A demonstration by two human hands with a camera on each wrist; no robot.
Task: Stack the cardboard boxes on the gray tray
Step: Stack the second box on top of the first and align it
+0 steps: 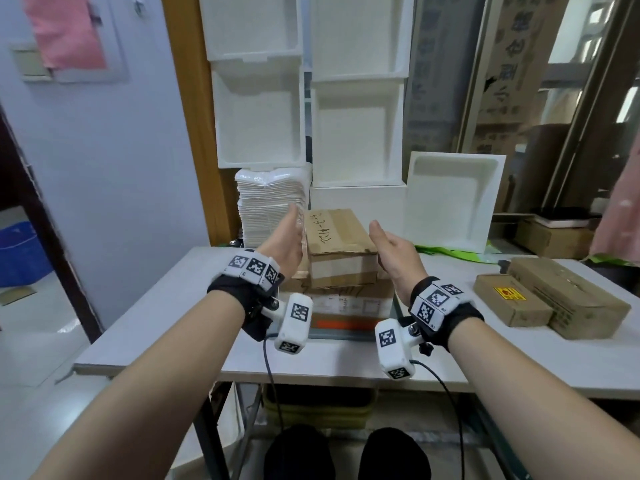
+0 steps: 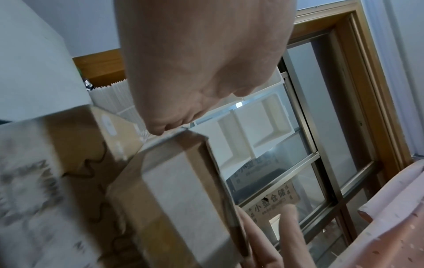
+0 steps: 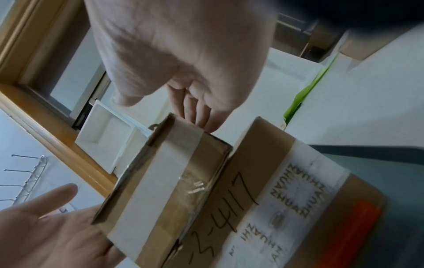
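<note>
A small taped cardboard box [image 1: 337, 237] sits on top of a larger cardboard box [image 1: 349, 303], which stands on the gray tray [image 1: 343, 336] at the middle of the table. My left hand [image 1: 289, 240] stands flat beside the small box's left side, fingers straight. My right hand [image 1: 394, 251] is at its right side, fingers relaxed. In the right wrist view the right hand [image 3: 183, 54] reaches over the small box [image 3: 167, 177], and the tray [image 3: 385, 163] shows beside the larger box [image 3: 286, 190]. Whether the palms touch the box I cannot tell.
Two more cardboard boxes [image 1: 509, 304] [image 1: 568, 296] lie on the table at the right. White foam trays [image 1: 356, 133] and a stack of white sheets [image 1: 270, 206] stand behind the tray. A person in pink [image 1: 620, 216] is at the far right.
</note>
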